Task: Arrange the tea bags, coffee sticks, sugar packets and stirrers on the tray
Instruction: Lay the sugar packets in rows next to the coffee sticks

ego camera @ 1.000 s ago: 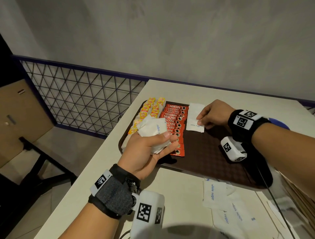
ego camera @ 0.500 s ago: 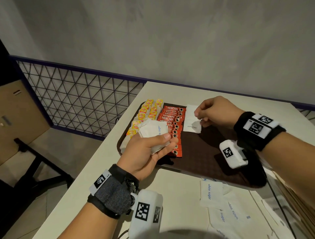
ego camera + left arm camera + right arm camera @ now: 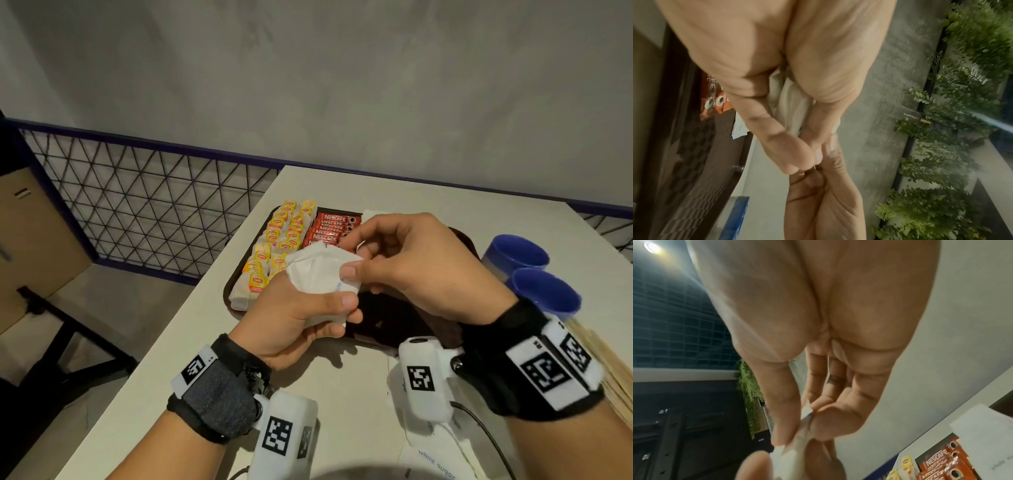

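White paper sugar packets [image 3: 322, 274] are gripped in a bunch by the left hand [image 3: 294, 318], so one can be pinched off by the right hand [image 3: 414, 267] for the brown plastic tray [image 3: 404, 308].

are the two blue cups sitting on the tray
No: in the head view the two blue cups stand on the white table, to the right of the brown tray and outside its rim.
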Available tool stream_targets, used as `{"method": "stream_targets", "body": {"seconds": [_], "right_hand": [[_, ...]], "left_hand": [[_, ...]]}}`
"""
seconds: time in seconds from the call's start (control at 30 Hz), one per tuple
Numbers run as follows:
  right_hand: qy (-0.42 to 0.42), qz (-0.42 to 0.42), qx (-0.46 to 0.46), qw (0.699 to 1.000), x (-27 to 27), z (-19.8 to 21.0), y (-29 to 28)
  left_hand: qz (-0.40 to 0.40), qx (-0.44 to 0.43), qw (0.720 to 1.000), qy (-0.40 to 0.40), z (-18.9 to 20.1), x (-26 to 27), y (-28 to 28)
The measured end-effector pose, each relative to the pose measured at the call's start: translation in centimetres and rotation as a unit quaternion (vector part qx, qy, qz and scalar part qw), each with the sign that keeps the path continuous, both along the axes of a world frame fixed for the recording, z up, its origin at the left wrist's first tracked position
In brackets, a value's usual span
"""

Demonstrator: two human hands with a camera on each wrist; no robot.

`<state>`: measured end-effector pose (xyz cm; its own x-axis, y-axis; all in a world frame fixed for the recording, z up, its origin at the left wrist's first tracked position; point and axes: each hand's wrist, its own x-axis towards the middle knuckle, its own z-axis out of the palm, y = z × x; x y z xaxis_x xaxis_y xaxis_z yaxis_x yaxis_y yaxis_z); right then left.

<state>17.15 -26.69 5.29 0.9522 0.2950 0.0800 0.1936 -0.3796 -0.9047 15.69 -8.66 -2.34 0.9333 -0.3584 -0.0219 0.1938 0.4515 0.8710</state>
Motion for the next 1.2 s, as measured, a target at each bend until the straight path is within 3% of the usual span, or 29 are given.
{"method": "stream_targets", "body": {"seconds": [0.23,0.57,0.77,1.2], "right_hand": [[0.027,-0.021,-0.044,0.998,0.4,0.1,-1.2],[0.081,-0.008,0.045,0.996,1.4,-0.8,-2.6],[0.018,-0.063,0.07,0.995,2.3,-1.2,-3.3],[0.092,-0.024,0.107,0.99,1.7,-1.3,-2.6]], "left_hand": [[0.033,-0.046,0.998,0.024,0.0,0.6,0.5],[0.124,-0.04,0.99,0.047,-0.2,0.8,0.0],[0.1,-0.043,0.992,0.062,0.0,0.8,0.0],[0.118,-0.01,0.993,0.018,-0.5,0.8,0.0]]}}
